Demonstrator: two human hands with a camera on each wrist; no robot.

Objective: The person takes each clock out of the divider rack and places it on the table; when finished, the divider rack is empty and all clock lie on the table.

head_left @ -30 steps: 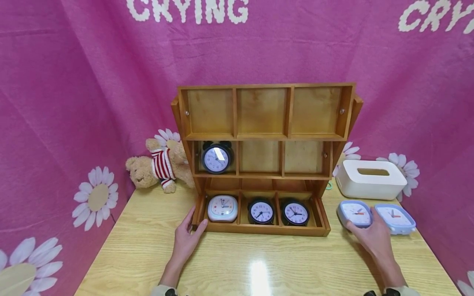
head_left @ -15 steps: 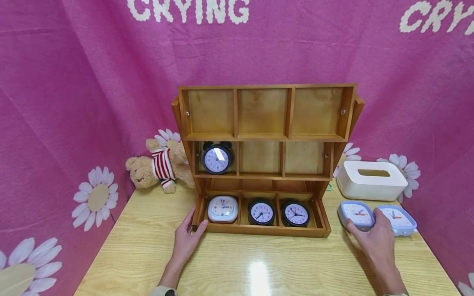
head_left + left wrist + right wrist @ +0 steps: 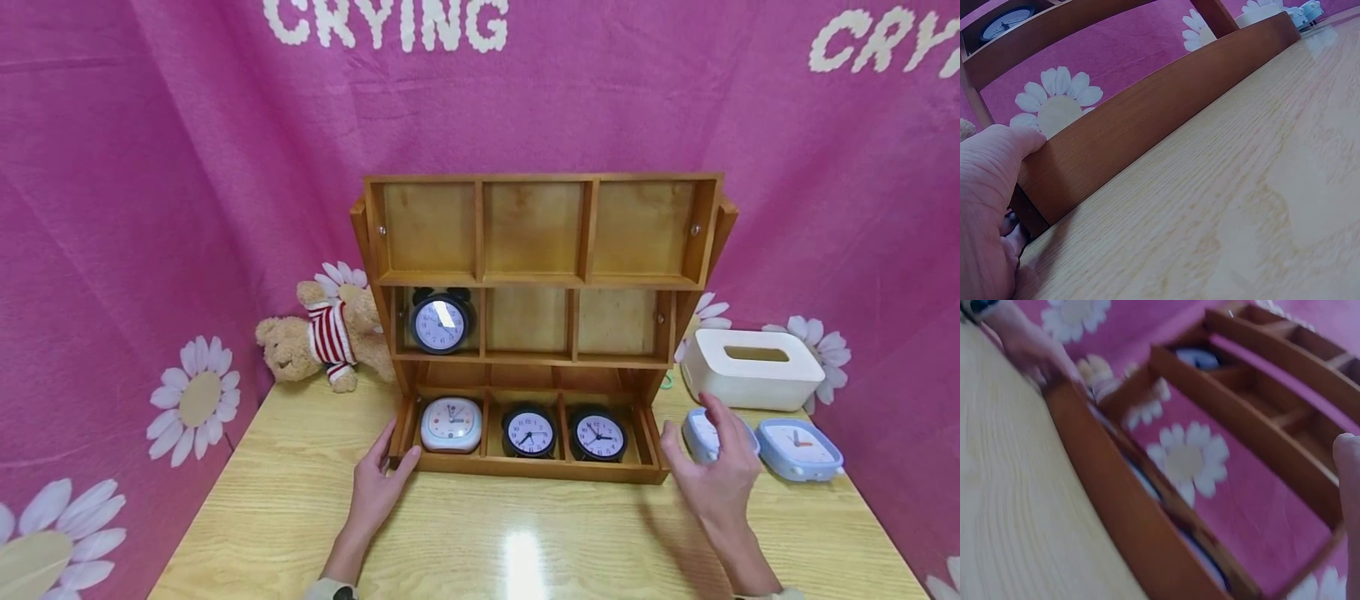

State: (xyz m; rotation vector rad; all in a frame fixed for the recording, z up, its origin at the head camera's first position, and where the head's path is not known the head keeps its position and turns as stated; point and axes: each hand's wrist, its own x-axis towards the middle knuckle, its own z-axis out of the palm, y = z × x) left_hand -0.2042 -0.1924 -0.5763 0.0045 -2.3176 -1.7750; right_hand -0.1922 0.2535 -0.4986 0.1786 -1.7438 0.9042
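A brown three-tier wooden display shelf point(image 3: 532, 472) stands on the table. My left hand point(image 3: 378, 487) grips its lower left front corner, thumb over the front board point(image 3: 1116, 134) and fingers around the side. The bottom tier holds a pale blue-and-white alarm clock point(image 3: 451, 423) and two round black ones, one in the middle point(image 3: 529, 431) and one on the right point(image 3: 598, 433). Another black alarm clock point(image 3: 440, 322) sits in the middle tier's left compartment. My right hand point(image 3: 716, 492) is raised with fingers spread, holding nothing, partly hiding a blue square alarm clock point(image 3: 701, 435). Beside that lies a second blue clock point(image 3: 799, 448).
A white tissue box point(image 3: 750, 383) stands behind the blue clocks. Left of the shelf a teddy bear point(image 3: 322, 346) in a striped sweater lies on its side. Pink floral cloth point(image 3: 187, 167) surrounds the wooden table point(image 3: 465, 533) at back and sides.
My right hand has let go of the nearer blue clock and moved left and up, toward the shelf's right end. That clock stays on the table. My left hand has not moved.
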